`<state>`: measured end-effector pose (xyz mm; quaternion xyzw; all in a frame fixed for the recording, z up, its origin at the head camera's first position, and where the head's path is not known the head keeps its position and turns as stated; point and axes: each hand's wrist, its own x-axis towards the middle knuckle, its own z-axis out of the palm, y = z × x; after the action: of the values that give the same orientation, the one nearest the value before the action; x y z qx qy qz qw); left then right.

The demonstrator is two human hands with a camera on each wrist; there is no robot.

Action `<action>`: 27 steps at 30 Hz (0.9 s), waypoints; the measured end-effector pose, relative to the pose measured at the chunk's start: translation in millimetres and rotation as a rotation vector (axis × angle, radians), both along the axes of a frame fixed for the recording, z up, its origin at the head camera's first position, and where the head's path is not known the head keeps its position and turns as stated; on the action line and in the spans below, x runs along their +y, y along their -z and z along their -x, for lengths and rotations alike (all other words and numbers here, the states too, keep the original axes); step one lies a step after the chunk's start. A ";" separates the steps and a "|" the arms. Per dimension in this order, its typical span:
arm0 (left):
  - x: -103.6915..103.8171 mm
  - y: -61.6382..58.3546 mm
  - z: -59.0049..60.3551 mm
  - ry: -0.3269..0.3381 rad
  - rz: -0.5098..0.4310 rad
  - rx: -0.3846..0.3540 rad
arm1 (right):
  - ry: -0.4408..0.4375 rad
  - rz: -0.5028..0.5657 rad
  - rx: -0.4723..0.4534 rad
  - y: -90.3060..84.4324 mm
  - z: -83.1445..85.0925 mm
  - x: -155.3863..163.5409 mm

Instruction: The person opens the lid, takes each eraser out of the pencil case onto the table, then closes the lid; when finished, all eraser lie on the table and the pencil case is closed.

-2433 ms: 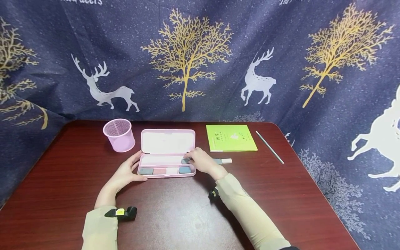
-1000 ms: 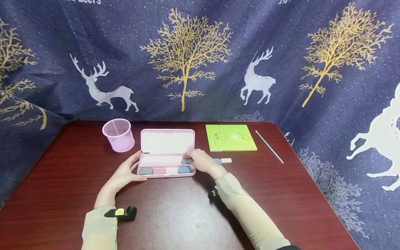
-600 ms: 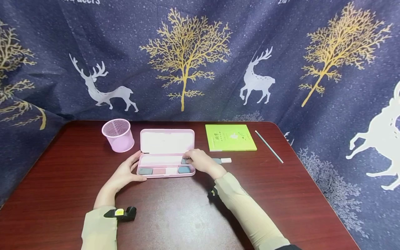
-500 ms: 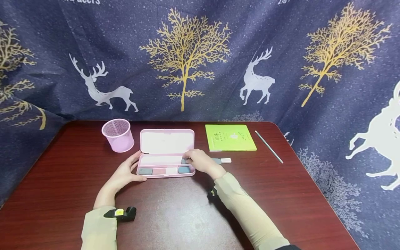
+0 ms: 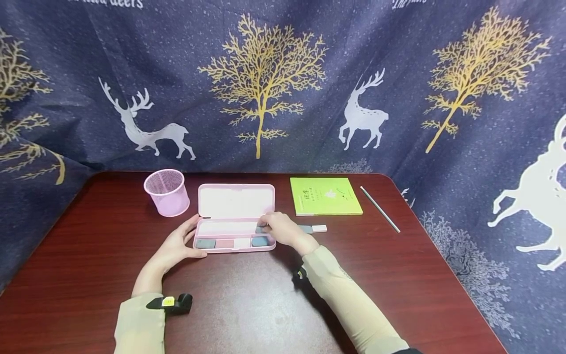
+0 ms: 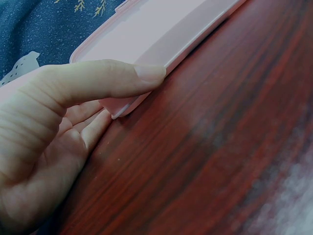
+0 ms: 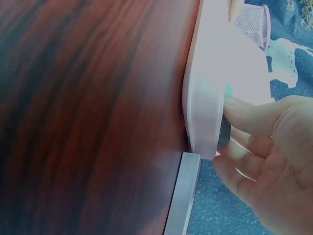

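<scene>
1. The right hand has its grip pinched on a small grey eraser at the right end of the open pink pencil case; the eraser sits under the fingertips, just inside the case's back tray.
2. The left hand rests at the case's left end with straight fingers, thumb laid along the near rim, its grip loose and holding nothing.
3. The case lies between the two hands on the bench, lid folded back flat away from the person.
4. It is smooth, glossy plastic with rounded corners; its front row holds four flat rectangular blocks, grey, pink, white and blue-grey.
5. Just right of the right hand lies a grey-and-white bar, squared in section, touching the case's corner in the right wrist view.
6. The bench is dark red wood grain, polished.
</scene>
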<state>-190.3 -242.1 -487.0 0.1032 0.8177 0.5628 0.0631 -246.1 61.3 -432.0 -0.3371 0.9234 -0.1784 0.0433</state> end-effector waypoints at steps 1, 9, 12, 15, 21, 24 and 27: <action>0.1 0.2 0.0 -0.001 0.000 -0.002 | -0.001 0.003 0.001 0.2 0.0 0.2; 0.6 -1.3 -0.7 0.001 -0.018 -0.010 | 0.009 0.092 0.062 1.7 2.5 8.0; 0.4 -2.2 -1.0 -0.002 -0.019 -0.011 | 0.006 0.161 0.078 -0.9 3.6 12.9; 0.1 -2.3 -1.4 -0.003 -0.024 -0.014 | -0.003 0.214 0.111 -4.2 4.0 19.6; -0.7 0.7 -0.6 -0.001 -0.029 -0.009 | 0.027 0.251 0.162 -7.8 4.7 41.2; -1.0 2.1 0.0 -0.004 -0.025 -0.014 | 0.042 0.265 0.153 -6.6 6.8 56.4; -1.0 1.4 -0.6 -0.009 -0.025 -0.021 | 0.064 0.268 0.144 -5.0 9.3 72.9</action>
<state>-189.7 -243.0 -488.4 0.0946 0.8103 0.5744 0.0678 -255.5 134.2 -427.0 -0.3222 0.9022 -0.2768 -0.0743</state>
